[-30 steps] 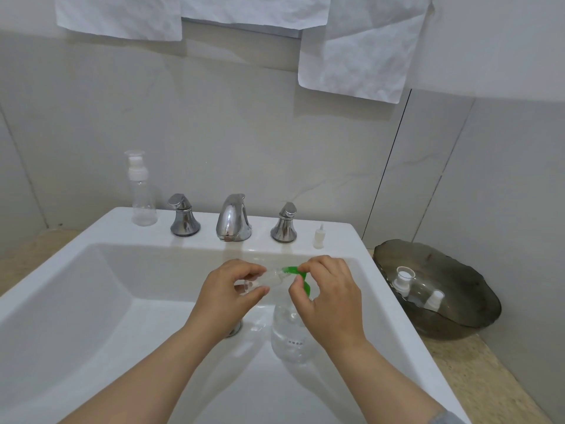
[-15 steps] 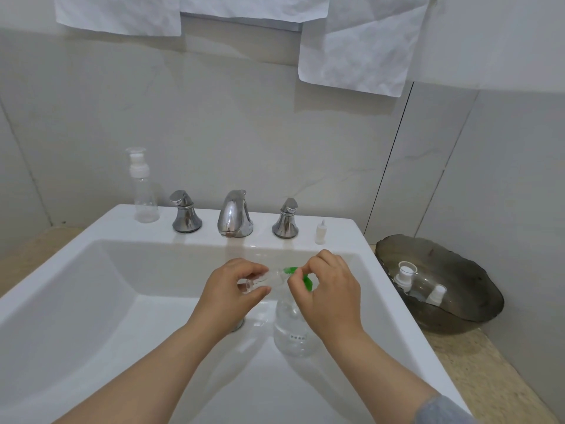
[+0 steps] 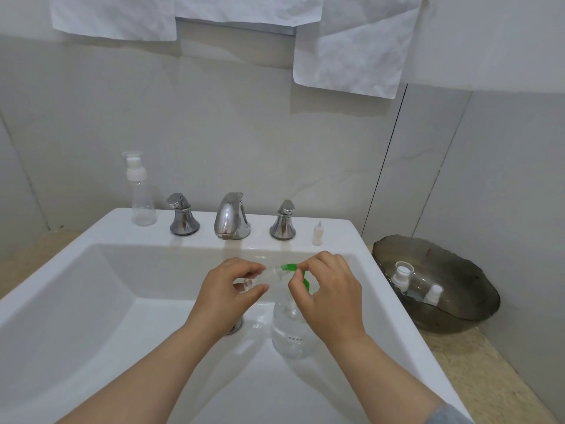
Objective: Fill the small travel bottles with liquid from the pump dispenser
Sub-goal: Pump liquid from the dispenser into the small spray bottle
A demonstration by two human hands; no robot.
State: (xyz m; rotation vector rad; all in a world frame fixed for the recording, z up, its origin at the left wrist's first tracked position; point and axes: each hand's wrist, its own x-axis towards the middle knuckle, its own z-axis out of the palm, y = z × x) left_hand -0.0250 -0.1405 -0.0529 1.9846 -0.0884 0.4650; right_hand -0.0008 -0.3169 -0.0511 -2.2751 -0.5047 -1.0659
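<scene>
— Where is the small travel bottle [image 3: 265,275]?

— In the left hand [image 3: 226,290], above the white sink [image 3: 91,301]. It is clear and lies almost on its side, with its mouth end to the right against the green pump head [image 3: 293,267].

— How does the left grip stand?

— Closed on the bottle. The thumb is under it and the curled fingers are over it.

— And the right hand [image 3: 331,298]?

— Its grip is closed too, the fingertips pinching the green pump head from above. Part of the green is hidden behind the fingers.

— The pump dispenser [image 3: 290,336] itself?

— It stands upright inside the basin, just right of the drain [image 3: 235,327], under the right hand. It is clear with a small label, and I cannot read the liquid level.

— What is on the far ledge?

— From left to right: a tall clear capped bottle [image 3: 141,194], a chrome tap handle [image 3: 183,218], the chrome spout [image 3: 230,216], a second handle [image 3: 282,221] and a tiny dropper bottle [image 3: 318,233].

— Anything off to the right?

— A dark glass bowl [image 3: 464,316] sits on the speckled worktop [image 3: 477,365], touching the sink's edge. Two clear bottles with white tops [image 3: 403,275] [image 3: 432,293] lie in it. White paper sheets [image 3: 351,50] hang on the wall above.
</scene>
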